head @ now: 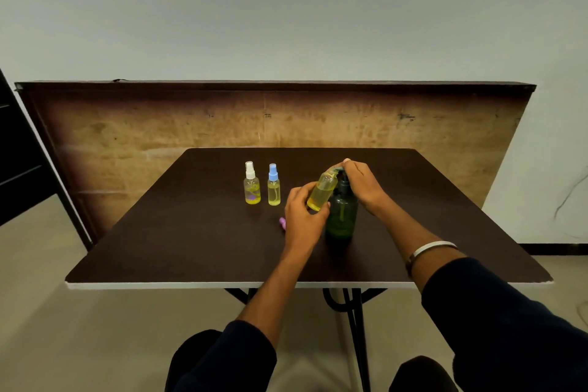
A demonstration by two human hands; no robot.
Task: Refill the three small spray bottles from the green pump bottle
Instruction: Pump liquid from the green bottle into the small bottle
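Note:
A green pump bottle (342, 213) stands right of the table's middle. My right hand (361, 183) lies over its pump head, fingers curled round it. My left hand (302, 216) grips an uncapped small bottle (322, 190) of yellow liquid, tilted with its mouth at the pump spout. Two capped spray bottles stand upright to the left: one with a white top (252, 184), one with a blue top (274, 185). Both hold yellow liquid. A pink spray cap (282, 222) lies on the table, partly hidden behind my left hand.
The dark table (191, 232) has a white front edge. A brown board (159, 124) leans upright behind its far edge. A dark frame (19, 153) stands at the left. Table legs show below the front edge.

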